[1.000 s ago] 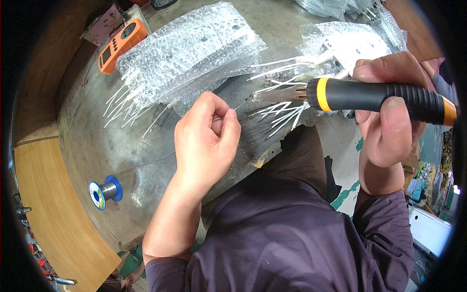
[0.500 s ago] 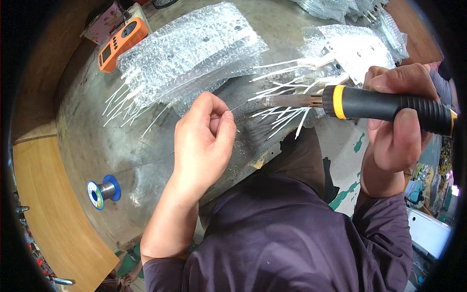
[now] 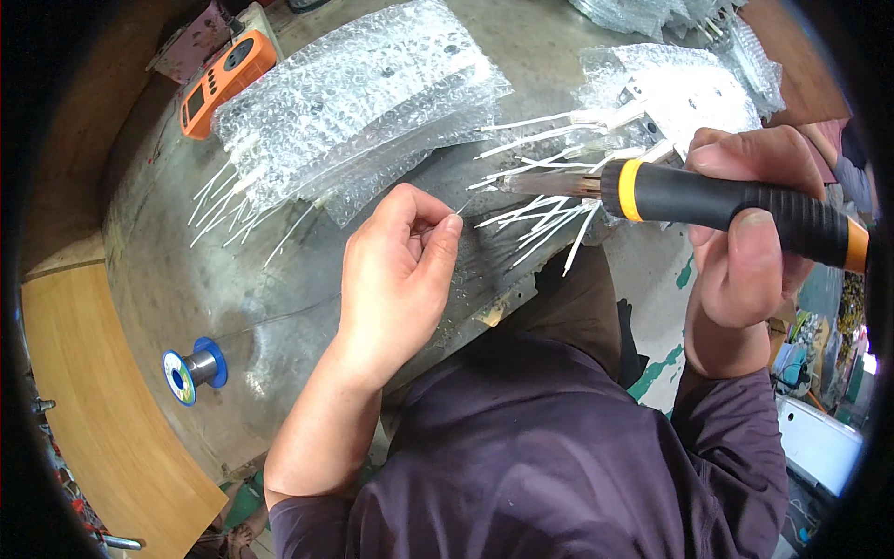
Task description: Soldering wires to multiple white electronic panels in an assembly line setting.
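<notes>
Soldering iron (image 3: pixel 708 200): one, lying crosswise, tip pointing left.
Right hand (image 3: pixel 745 233): grip wrapped around its handle.
Left hand (image 3: pixel 396 275): grip pinching one thin solder wire (image 3: pixel 463 207).
Solder spool (image 3: pixel 193 369): one, on the tabletop (image 3: pixel 186 279).

Left hand (image 3: pixel 396 270) pinches a thin solder wire (image 3: pixel 463 207) at thumb and fingertip | right hand (image 3: pixel 745 242) grips black-and-orange soldering iron (image 3: pixel 689 200), tip among white leads (image 3: pixel 540 200) | bubble-wrap stack (image 3: pixel 363 102) behind | blue solder spool (image 3: pixel 191 368) on metal table (image 3: pixel 186 279).

Left hand (image 3: pixel 396 279) pinched, right hand (image 3: pixel 745 233) fisted
</notes>
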Motion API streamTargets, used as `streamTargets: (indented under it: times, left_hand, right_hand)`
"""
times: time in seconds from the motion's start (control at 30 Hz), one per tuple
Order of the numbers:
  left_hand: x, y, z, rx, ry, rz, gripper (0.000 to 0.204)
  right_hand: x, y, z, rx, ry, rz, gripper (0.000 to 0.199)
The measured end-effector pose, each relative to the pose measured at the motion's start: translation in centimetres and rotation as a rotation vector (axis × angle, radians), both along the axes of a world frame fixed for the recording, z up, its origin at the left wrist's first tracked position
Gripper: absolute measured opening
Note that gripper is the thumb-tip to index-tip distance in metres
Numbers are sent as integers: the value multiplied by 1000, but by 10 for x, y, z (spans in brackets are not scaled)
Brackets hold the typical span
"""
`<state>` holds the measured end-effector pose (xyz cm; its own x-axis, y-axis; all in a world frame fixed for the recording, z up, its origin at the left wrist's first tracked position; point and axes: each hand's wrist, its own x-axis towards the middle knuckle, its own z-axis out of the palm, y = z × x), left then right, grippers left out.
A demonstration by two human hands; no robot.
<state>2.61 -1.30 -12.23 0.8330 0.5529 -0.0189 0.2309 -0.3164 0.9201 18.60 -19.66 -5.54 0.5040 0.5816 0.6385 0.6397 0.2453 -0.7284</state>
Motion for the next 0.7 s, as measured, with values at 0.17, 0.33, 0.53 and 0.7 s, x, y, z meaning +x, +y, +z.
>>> streamTargets:
  times: [0.17, 0.33, 0.53, 0.7]
  left_hand:
    - [0, -2, 4, 14, 22, -9, 9]
    - [1, -1, 2, 15, 13, -7, 8]
    - [2, -3, 2, 28, 9, -6, 9]
    - [1, -2, 3, 28, 13, -8, 9]
  right_hand:
    - [-2, 3, -4, 15, -15, -97, 41]
    - [-1, 5, 0, -35, -18, 5, 39]
    - [0, 6, 0, -35, -14, 27, 39]
    - [-12, 18, 9, -113, -149, -93, 39]
